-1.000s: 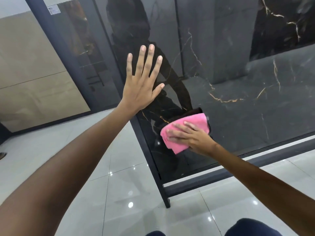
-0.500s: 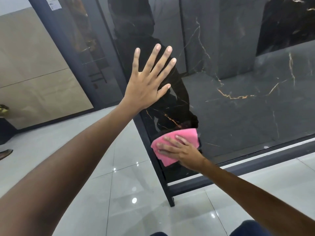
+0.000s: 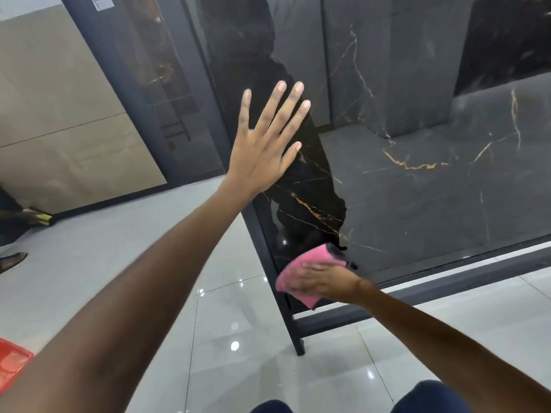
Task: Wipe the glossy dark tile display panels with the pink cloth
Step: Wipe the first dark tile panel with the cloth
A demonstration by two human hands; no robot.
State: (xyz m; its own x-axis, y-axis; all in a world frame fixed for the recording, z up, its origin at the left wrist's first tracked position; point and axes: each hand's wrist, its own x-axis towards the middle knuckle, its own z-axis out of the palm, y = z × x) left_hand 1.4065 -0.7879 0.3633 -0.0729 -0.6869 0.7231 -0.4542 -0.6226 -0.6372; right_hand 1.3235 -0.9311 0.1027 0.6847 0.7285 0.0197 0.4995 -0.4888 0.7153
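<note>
A glossy dark tile panel (image 3: 417, 189) with gold veins stands upright in a dark metal frame (image 3: 277, 275). My left hand (image 3: 262, 150) lies flat on the panel's left edge, fingers spread and straight. My right hand (image 3: 319, 278) presses the pink cloth (image 3: 310, 260) against the panel's lower left corner, fingers laid over the cloth. The hand is blurred by motion. My own dark reflection shows in the tile between the two hands.
Another dark panel (image 3: 155, 84) stands behind to the left, beside a beige tile board (image 3: 59, 129). The floor (image 3: 208, 338) is shiny white tile. A person's shoe (image 3: 12, 260) is at the left edge. A red object (image 3: 12, 362) sits low left.
My right hand has slid the pink cloth down and to the left, to the panel's bottom corner. My left hand has stayed flat on the panel edge.
</note>
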